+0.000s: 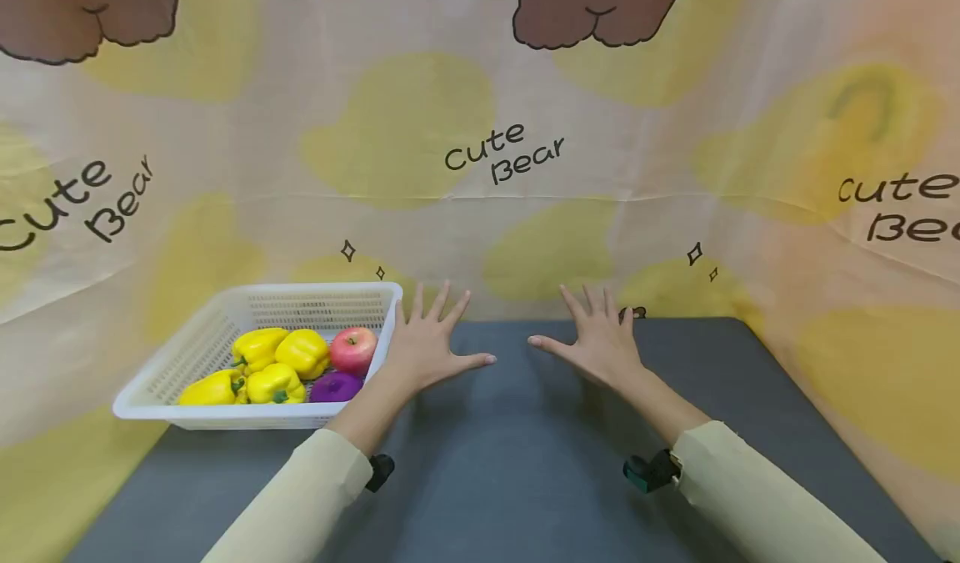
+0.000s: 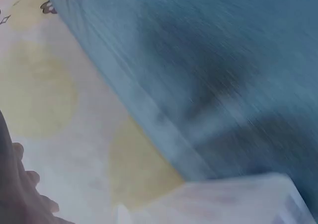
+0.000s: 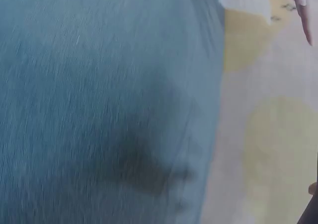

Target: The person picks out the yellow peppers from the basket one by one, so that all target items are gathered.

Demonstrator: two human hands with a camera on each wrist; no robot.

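Both hands hover over the grey table with fingers spread, holding nothing. My left hand is beside the right end of a white plastic basket, partly in front of its rim. In the basket lie several yellow bell peppers, a red apple and a purple round thing whose kind I cannot tell. My right hand is farther right, apart from the basket. In the left wrist view, part of the left hand shows at the lower left, with the blurred basket at the bottom.
A cloth backdrop with yellow patches and "Cute Bear" lettering hangs behind the table and along its sides. The basket stands at the table's left side. Dark bands with small devices sit at both wrists.
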